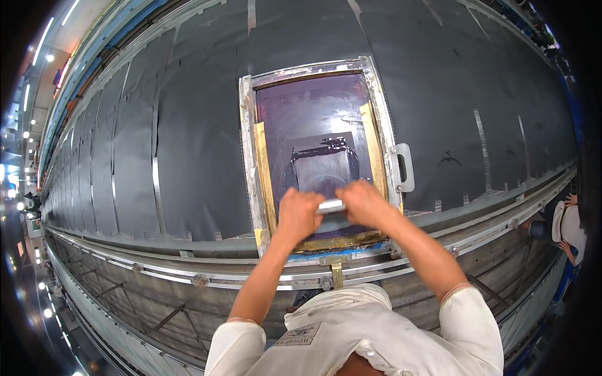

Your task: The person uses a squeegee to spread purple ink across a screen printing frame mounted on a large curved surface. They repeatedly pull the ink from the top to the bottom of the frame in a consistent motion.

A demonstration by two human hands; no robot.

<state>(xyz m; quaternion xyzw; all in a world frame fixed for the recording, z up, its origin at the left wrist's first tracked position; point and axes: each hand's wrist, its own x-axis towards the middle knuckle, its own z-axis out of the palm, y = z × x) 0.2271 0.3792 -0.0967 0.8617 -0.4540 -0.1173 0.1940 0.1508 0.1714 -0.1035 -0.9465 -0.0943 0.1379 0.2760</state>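
Note:
A screen-printing frame (247,125) with a purple mesh (301,103) and strips of brown tape (366,119) lies on the dark sheets. A patch of dark ink (325,144) sits on the mesh around a lighter squarish area. My left hand (300,210) and my right hand (362,202) are closed on the two ends of a pale squeegee (331,206) over the lower half of the mesh. A grey handle (406,167) sticks out from the frame's right side.
A long printing table covered in dark sheets (197,125) runs left and right. A metal rail (188,276) follows its near edge. At the far right another person (565,229) in a light top is at the table's edge. Lamps (49,57) show at the far left.

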